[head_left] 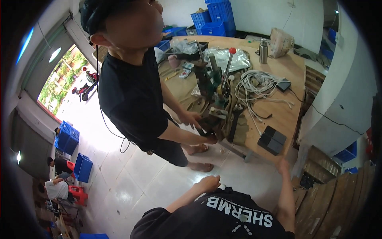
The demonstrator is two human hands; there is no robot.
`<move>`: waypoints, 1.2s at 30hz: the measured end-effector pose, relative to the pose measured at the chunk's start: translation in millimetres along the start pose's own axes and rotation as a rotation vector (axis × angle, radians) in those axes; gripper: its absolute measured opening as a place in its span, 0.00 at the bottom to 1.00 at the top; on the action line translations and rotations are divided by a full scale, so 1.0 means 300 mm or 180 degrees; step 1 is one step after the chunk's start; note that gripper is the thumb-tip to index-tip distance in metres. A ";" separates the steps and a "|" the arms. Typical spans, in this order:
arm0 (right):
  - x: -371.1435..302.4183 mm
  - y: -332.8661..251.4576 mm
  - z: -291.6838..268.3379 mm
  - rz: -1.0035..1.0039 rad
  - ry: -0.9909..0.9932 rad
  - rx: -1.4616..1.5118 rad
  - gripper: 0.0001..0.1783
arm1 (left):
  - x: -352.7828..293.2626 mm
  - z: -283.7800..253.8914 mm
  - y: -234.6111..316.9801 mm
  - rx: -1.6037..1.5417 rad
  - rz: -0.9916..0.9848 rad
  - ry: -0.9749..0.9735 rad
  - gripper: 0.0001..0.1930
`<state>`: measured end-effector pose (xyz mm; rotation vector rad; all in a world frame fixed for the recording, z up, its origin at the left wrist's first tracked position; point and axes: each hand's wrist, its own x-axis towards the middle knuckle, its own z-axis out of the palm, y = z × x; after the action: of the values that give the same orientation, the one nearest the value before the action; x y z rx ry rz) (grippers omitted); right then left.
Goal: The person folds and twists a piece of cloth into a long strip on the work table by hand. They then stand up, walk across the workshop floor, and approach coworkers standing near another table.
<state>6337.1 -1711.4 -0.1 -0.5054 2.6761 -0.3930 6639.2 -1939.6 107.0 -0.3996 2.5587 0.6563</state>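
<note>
My left hand [209, 183] is held in front of my black shirt [238, 213], its fingers curled in; a small white bit shows beside it, and whether the hand holds anything is hidden. My right hand [283, 165] reaches to the near right corner of the wooden table [284, 107], its fingers stretched at the edge. Just beyond it lies a dark two-part box [272, 140]. A co-worker in black [131, 95] has both hands at the base of a green hand press [215, 85] with a red-knobbed lever [232, 51].
White cables [254, 85] lie coiled on the table, near a steel flask [263, 51] and a plastic bag [281, 42]. A metal bar [236, 150] juts from the table's near edge. Stacked cardboard [334, 199] stands at right. Blue crates [68, 137] and seated people [57, 187] are at left.
</note>
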 end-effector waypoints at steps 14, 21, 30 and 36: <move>-0.020 -0.039 -0.038 0.0227 -0.0143 -0.0075 0.43 | 0.014 -0.024 -0.004 0.0033 0.0057 0.0086 0.14; -0.042 -0.060 -0.068 0.0363 -0.0358 0.0065 0.44 | 0.024 -0.016 -0.022 -0.0026 0.0165 0.0164 0.14; -0.028 -0.051 -0.058 0.0277 -0.0341 0.0013 0.46 | 0.038 -0.017 -0.016 -0.0052 0.0227 0.0164 0.14; -0.036 -0.057 -0.069 0.0283 -0.0394 0.0048 0.47 | 0.029 -0.040 0.003 -0.0098 0.0117 0.0110 0.14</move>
<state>6342.7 -1718.4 27.5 -0.3912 2.5636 -0.3445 6627.0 -1946.3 112.3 -0.3782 2.5969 0.7090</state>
